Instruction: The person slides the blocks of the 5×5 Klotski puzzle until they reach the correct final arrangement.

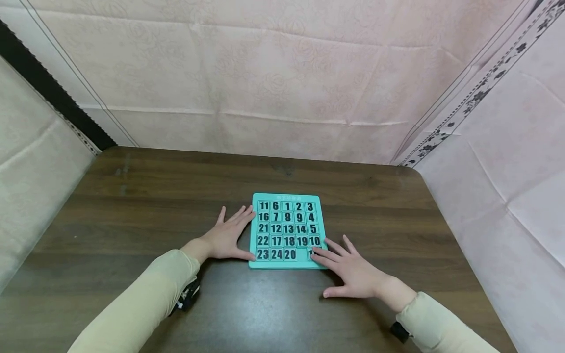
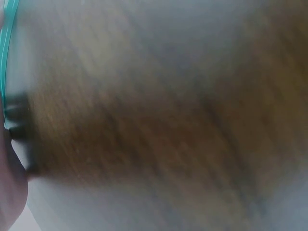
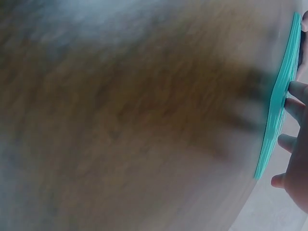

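Observation:
A teal sliding number puzzle [image 1: 289, 264] lies flat on the table, its square tiles marked with black numbers. The bottom row reads 23, 24, 20, then a gap beside a corner tile [image 1: 310, 254] partly covered by fingers. My left hand [image 1: 224, 239] steadies the left side, thumb at the lower corner and fingers spread along the upper edge. From the right, my right hand [image 1: 350, 272] reaches over the frame with extended fingers, one fingertip on that corner tile; its thumb rests apart. The right wrist view catches the puzzle's side edge [image 3: 279, 98] next to the fingers.
The dark wood-grain table [image 1: 176, 191] surrounds the puzzle. Pale patterned cloth [image 1: 282, 83] hangs behind the far edge, with more cloth at both sides. Each sleeve has a dark wrist device, such as the one on the left [image 1: 187, 295].

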The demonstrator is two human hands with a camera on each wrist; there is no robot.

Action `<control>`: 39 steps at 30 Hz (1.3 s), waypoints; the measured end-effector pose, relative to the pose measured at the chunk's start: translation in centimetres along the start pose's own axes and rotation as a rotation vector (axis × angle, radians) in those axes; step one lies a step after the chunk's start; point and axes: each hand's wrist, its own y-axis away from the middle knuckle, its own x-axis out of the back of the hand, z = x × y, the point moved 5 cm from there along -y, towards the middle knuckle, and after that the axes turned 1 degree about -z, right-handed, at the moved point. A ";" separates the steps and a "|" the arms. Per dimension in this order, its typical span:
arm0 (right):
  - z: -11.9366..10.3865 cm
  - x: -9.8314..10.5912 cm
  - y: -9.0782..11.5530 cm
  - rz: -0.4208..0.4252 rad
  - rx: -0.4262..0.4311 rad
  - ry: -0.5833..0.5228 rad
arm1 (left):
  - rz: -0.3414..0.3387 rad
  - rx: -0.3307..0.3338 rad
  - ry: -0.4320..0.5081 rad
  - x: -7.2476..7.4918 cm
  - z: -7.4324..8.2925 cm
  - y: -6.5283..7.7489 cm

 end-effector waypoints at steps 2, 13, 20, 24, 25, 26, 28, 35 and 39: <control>0.2 0.1 0.1 0.002 -0.004 -0.002 | -0.005 0.006 -0.004 0.0 -0.1 0.0; 0.1 0.3 0.3 0.014 0.010 0.028 | -0.017 0.012 -0.005 0.0 -0.2 -0.1; -1.3 0.1 -0.9 0.012 0.067 0.046 | -0.015 0.011 -0.003 -0.1 -0.3 0.0; -2.3 0.0 -2.1 -0.017 0.090 0.058 | -0.014 0.012 0.003 -0.2 -0.2 0.0; -2.5 -0.1 -2.4 -0.028 0.093 0.059 | -0.014 0.012 0.004 -0.2 -0.2 0.0; -2.7 -0.1 -2.7 -0.040 0.094 0.060 | -0.014 0.014 0.006 -0.3 -0.2 0.0; -2.9 -0.2 -3.1 -0.062 0.094 0.065 | -0.014 0.016 0.007 -0.3 -0.2 0.0; -2.8 -0.5 -3.4 -0.105 0.069 0.051 | -0.012 0.013 -0.003 -0.3 -0.2 0.0; -2.6 -0.4 -3.1 -0.087 0.072 0.049 | -0.010 0.012 -0.007 -0.2 -0.1 0.0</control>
